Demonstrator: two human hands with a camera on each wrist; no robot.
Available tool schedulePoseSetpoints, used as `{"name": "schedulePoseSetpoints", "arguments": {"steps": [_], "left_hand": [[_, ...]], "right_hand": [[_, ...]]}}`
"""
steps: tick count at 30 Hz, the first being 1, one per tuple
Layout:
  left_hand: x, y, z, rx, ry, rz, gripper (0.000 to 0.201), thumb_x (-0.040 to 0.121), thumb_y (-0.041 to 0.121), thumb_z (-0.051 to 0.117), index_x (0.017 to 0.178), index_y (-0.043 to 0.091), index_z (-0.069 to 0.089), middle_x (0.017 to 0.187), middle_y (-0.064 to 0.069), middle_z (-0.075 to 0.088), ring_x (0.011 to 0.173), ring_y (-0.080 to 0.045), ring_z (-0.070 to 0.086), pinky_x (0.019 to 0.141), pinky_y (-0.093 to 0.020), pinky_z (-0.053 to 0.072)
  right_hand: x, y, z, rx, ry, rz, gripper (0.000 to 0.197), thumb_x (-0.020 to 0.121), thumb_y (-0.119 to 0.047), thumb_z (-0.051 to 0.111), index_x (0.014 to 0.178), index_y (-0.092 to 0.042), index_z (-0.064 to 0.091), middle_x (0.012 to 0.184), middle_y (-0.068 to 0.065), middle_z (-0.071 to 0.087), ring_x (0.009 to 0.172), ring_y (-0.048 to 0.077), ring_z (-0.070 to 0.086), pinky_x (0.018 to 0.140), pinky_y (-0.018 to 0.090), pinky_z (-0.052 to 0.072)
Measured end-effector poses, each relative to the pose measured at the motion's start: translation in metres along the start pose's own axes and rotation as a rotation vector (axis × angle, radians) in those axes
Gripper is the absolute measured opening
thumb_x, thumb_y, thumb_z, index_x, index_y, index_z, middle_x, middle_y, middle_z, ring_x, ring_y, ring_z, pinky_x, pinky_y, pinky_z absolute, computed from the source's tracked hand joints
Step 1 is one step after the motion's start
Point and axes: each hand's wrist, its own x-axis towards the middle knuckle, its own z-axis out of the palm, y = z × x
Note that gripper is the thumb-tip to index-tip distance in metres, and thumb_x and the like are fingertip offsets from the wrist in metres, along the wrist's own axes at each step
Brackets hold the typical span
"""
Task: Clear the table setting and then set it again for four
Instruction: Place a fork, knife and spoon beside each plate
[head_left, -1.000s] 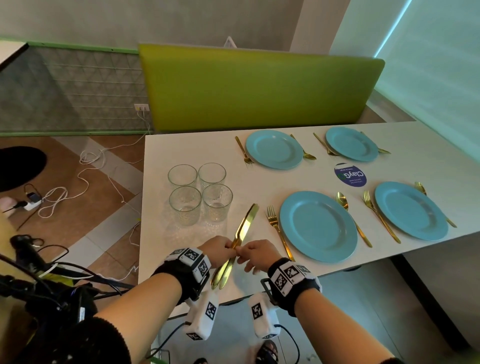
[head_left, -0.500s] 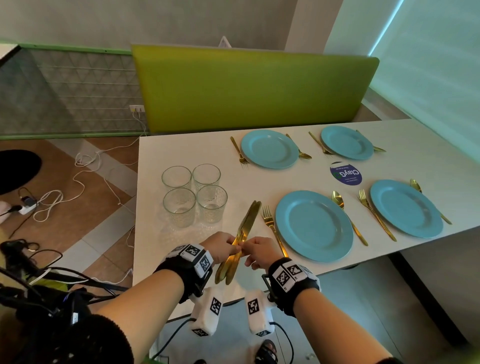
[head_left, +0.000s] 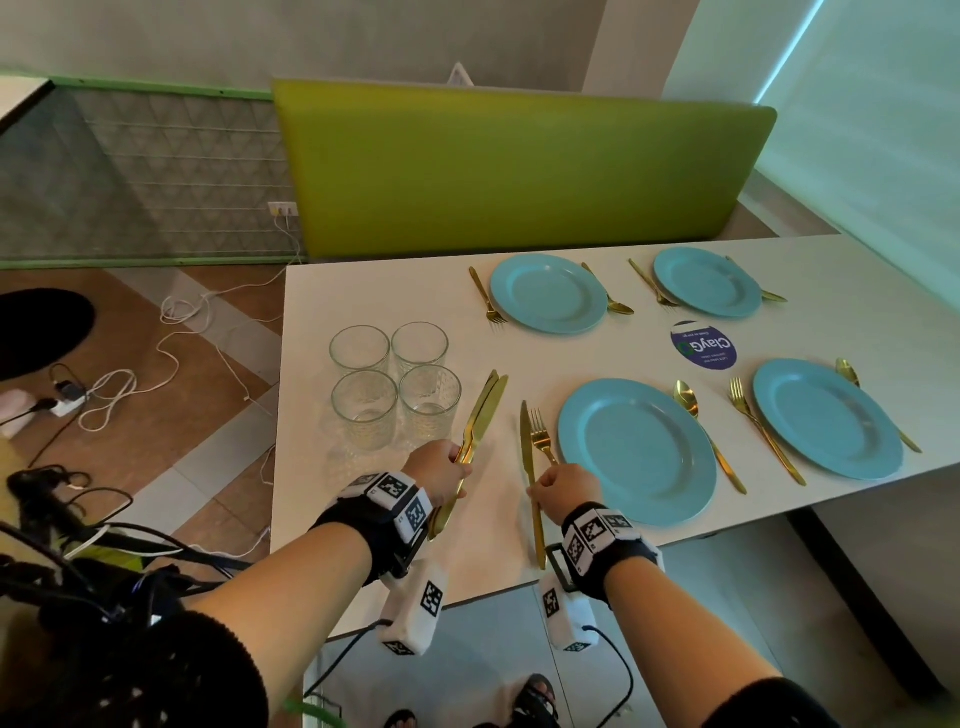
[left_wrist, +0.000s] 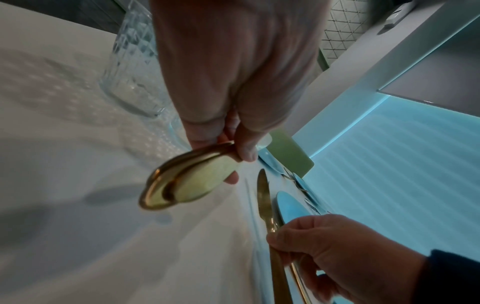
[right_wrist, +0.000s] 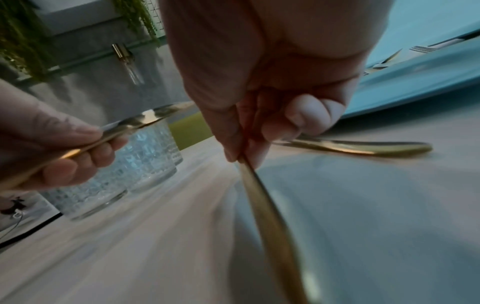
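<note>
My left hand (head_left: 460, 462) grips a bundle of gold knives (head_left: 480, 410) by the handles, blades pointing away, just right of the glasses. My right hand (head_left: 535, 486) pinches a single gold knife (head_left: 527, 447) and holds it parallel to the gold fork (head_left: 540, 434), left of the near-left blue plate (head_left: 636, 449). I cannot tell whether this knife touches the table. The left wrist view shows the bundled handles (left_wrist: 187, 185) under my thumb. In the right wrist view the knife handle (right_wrist: 270, 216) runs from my fingertips (right_wrist: 249, 148), with the fork handle (right_wrist: 363, 147) lying beside it.
Several clear glasses (head_left: 395, 384) stand clustered at the table's left. Blue plates with gold forks and spoons lie at near right (head_left: 826, 415), far left (head_left: 548, 293) and far right (head_left: 706, 280). A round purple sticker (head_left: 704, 345) sits between them. A green bench back (head_left: 519, 166) lines the far side.
My hands were together on the knife bundle. Now they have parted: the right hand has drawn one knife out and carried it right beside the fork, while the left keeps the rest.
</note>
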Motion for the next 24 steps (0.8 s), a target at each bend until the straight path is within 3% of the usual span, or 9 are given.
{"name": "schedulePoseSetpoints", "arguments": {"steps": [3,7,16,18,22,24], "left_hand": [[-0.001,0.001,0.002,-0.011,-0.006,-0.001,0.022,0.095,0.01,0.051,0.115,0.002,0.056,0.101,-0.008,0.056,0.072,-0.018,0.06,0.071,-0.027,0.053],[-0.002,0.0,0.005,-0.012,-0.009,-0.013,0.022,0.095,0.012,0.052,0.114,0.003,0.057,0.101,-0.007,0.057,0.077,-0.022,0.063,0.089,-0.038,0.055],[-0.003,-0.002,0.006,0.007,0.008,-0.005,0.022,0.094,0.012,0.052,0.114,0.003,0.057,0.099,-0.007,0.057,0.065,-0.014,0.059,0.076,-0.031,0.052],[-0.004,-0.003,0.006,0.016,0.01,-0.006,0.023,0.095,0.012,0.051,0.116,0.003,0.056,0.1,-0.007,0.057,0.068,-0.016,0.06,0.073,-0.028,0.051],[-0.005,-0.003,0.005,0.031,0.009,-0.005,0.025,0.095,0.012,0.051,0.118,0.003,0.055,0.103,-0.006,0.056,0.076,-0.02,0.062,0.077,-0.029,0.052],[-0.005,-0.003,0.006,0.029,0.008,-0.003,0.026,0.095,0.011,0.051,0.119,0.002,0.055,0.104,-0.007,0.056,0.078,-0.021,0.061,0.068,-0.023,0.051]], "right_hand": [[0.001,-0.002,0.003,-0.013,0.048,-0.001,0.018,0.09,-0.024,0.056,0.092,-0.013,0.069,0.1,0.009,0.07,0.095,0.024,0.065,0.081,0.03,0.053],[0.002,-0.006,0.003,-0.043,0.07,-0.013,0.019,0.091,-0.024,0.054,0.094,-0.013,0.069,0.1,0.009,0.07,0.094,0.024,0.065,0.081,0.031,0.055],[0.002,-0.008,0.007,-0.151,0.076,-0.016,0.024,0.092,-0.025,0.05,0.105,-0.015,0.068,0.104,0.008,0.068,0.097,0.025,0.065,0.085,0.034,0.055],[0.002,-0.006,0.006,-0.151,0.08,-0.002,0.024,0.092,-0.026,0.052,0.106,-0.015,0.068,0.105,0.008,0.068,0.098,0.025,0.065,0.084,0.033,0.055],[0.001,-0.002,0.004,-0.151,0.1,0.014,0.025,0.092,-0.029,0.052,0.106,-0.016,0.069,0.104,0.007,0.068,0.098,0.023,0.065,0.083,0.032,0.053],[-0.002,0.001,0.004,-0.151,0.101,0.014,0.026,0.091,-0.032,0.054,0.104,-0.015,0.069,0.103,0.006,0.069,0.097,0.023,0.065,0.082,0.032,0.053]]}}
